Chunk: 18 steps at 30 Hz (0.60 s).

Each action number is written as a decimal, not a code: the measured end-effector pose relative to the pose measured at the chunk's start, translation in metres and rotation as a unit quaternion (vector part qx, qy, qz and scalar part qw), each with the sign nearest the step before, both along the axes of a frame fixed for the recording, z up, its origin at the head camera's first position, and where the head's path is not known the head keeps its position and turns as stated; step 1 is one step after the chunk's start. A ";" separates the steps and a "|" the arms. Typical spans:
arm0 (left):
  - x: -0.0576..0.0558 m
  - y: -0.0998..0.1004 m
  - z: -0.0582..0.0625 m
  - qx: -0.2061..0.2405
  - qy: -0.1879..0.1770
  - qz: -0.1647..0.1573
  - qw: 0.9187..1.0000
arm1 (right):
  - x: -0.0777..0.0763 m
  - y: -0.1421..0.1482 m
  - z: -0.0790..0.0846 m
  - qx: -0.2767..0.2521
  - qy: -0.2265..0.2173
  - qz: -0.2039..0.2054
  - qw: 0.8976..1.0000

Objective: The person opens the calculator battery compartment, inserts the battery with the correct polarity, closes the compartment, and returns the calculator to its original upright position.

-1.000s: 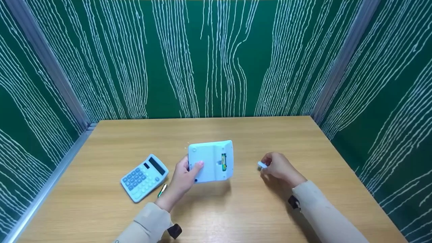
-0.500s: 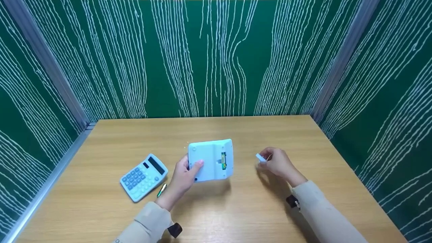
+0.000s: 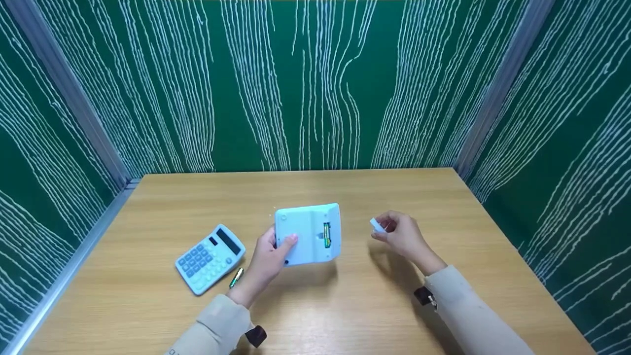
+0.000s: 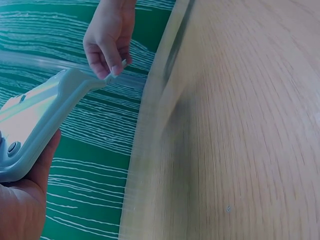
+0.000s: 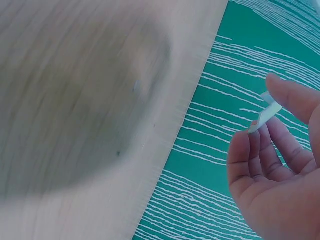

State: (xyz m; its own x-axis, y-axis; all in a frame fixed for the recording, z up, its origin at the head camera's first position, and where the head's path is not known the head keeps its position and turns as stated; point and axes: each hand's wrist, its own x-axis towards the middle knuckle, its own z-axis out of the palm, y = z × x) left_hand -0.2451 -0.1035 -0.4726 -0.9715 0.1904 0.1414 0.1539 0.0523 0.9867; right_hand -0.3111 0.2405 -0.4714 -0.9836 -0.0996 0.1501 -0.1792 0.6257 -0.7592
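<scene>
My left hand (image 3: 268,259) grips a light blue calculator (image 3: 300,236) by its left side, thumb across the back. Its back faces me, and a green battery (image 3: 327,234) sits in the uncovered battery slot. In the left wrist view, the calculator (image 4: 55,107) shows edge-on, raised over the table. To the right, my right hand (image 3: 405,237) pinches a small light blue battery cover (image 3: 377,225) between thumb and fingers, apart from the calculator. The right wrist view shows this battery cover (image 5: 265,117) as a thin bent piece.
A second light blue calculator (image 3: 210,260) lies keys up on the wooden table (image 3: 345,310), left of my left hand. Beside it, close to my left wrist, lies a loose green battery (image 3: 236,278). Green walls with white streaks (image 3: 315,98) enclose the back and sides.
My right hand has lifted a little and shifted slightly left with the battery cover, which has turned in the fingers. My left hand and its calculator stay nearly still.
</scene>
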 end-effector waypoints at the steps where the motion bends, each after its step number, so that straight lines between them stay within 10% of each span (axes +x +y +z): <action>1: 0.000 0.000 0.000 0.000 -0.001 0.001 1.000 | 0.000 -0.001 0.001 -0.004 0.002 0.000 1.000; 18: 0.000 0.003 0.002 0.003 -0.002 0.004 1.000 | 0.010 -0.017 0.012 -0.071 0.004 -0.006 0.997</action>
State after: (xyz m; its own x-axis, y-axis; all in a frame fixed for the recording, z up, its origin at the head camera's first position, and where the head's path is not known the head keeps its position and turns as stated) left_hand -0.2456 -0.1007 -0.4707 -0.9736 0.1809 0.1389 0.1497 0.0475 0.9876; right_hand -0.3013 0.2232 -0.4594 -0.9834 -0.0645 0.1694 -0.1782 0.5134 -0.8394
